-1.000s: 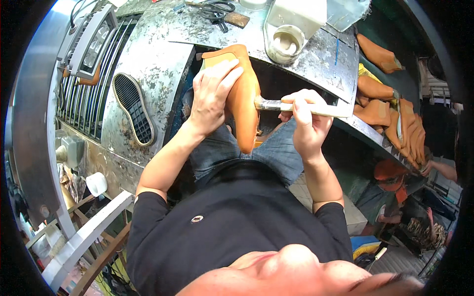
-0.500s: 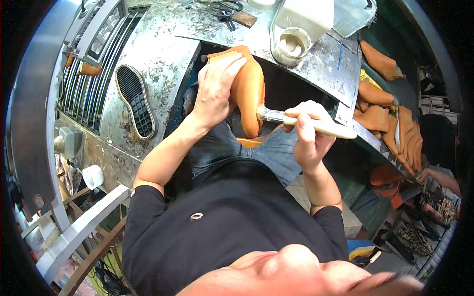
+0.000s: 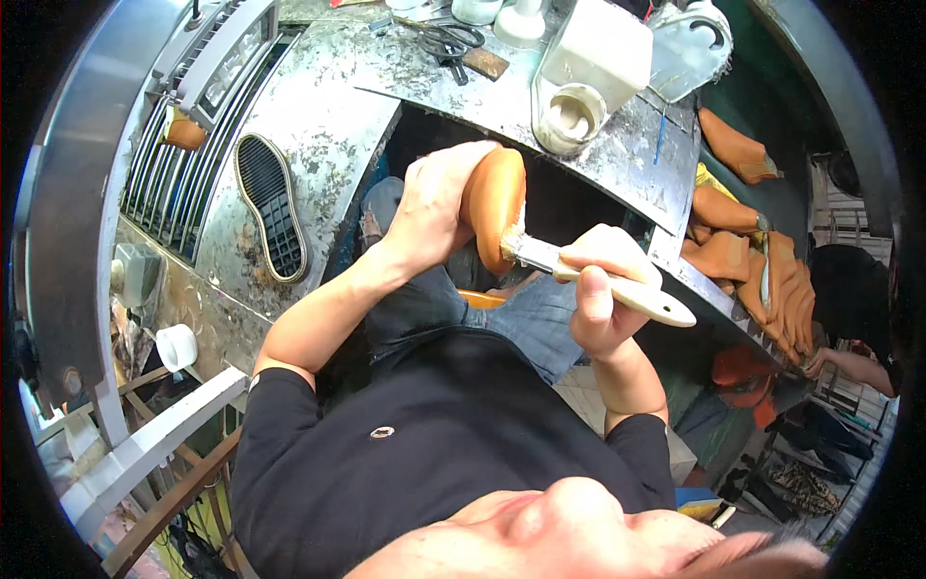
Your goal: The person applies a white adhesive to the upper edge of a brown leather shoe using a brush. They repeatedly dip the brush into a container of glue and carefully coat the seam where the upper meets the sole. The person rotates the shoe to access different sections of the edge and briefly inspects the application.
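Note:
My left hand [image 3: 439, 205] is closed around an orange-tan shoe upper [image 3: 499, 198], held above my lap and tilted so its rounded side faces up. A whitish wet film shows along its right lower edge. My right hand [image 3: 610, 285] grips the pale handle of a flat paintbrush [image 3: 540, 255], and the bristles touch that edge near the toe. To the left, a black shoe sole [image 3: 271, 207] with a light rim lies on the stained metal bench. A white container with a round cup [image 3: 571, 121] of pale liquid stands beyond my hands.
Scissors [image 3: 449, 41] lie on the far bench beside a small brown block [image 3: 485, 64]. A translucent jug [image 3: 691, 50] stands at the far right. Several orange uppers [image 3: 772, 280] are piled on the right, near another person's hand [image 3: 831, 363]. A lamp [image 3: 224, 72] hangs over slatted bars at left.
My left hand has turned and tilted the shoe upper, so more of its lower edge faces the brush. The brush has followed slightly downward along the edge, and the view has shifted a little.

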The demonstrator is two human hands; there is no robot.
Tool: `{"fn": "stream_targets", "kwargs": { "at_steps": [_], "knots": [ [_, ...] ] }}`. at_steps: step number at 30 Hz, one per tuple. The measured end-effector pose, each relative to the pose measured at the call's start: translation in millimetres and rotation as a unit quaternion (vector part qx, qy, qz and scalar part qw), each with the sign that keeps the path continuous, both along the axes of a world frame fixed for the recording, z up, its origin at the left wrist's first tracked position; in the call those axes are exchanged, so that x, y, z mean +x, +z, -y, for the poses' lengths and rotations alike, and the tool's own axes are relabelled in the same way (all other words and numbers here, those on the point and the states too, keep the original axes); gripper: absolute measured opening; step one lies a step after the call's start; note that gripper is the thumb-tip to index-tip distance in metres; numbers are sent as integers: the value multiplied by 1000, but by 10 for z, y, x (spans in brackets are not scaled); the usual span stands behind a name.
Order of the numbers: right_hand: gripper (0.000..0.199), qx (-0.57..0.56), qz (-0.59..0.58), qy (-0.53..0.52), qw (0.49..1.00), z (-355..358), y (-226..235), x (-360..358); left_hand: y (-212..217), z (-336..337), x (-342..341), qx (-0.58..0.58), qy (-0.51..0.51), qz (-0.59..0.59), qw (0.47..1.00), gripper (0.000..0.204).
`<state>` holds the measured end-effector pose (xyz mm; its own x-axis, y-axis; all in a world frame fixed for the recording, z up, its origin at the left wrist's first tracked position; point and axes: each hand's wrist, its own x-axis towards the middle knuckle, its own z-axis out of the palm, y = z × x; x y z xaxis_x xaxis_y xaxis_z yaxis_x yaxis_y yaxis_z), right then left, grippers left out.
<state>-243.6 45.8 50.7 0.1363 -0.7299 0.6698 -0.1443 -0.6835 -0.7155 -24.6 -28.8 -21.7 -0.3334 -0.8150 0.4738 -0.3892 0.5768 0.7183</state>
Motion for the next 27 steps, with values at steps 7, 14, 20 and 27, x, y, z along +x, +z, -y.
{"fn": "stream_targets", "kwargs": {
  "at_steps": [7, 14, 20, 27],
  "knots": [
    [15, -40, -20, 2, 999, 118, 82, -17, 141, -134, 15, 103, -57, -16, 993, 61],
    [15, -67, -75, 0, 995, 299, 233, 2, 277, -213, 48, 313, -183, -77, 929, 67],
    [17, -28, -96, -13, 995, 363, 179, 1, 197, -176, 148, 419, -263, -88, 864, 66],
    [10, -39, -86, -9, 995, 487, 77, -21, 160, -101, 163, 464, -313, -93, 824, 72]
  ]
}}
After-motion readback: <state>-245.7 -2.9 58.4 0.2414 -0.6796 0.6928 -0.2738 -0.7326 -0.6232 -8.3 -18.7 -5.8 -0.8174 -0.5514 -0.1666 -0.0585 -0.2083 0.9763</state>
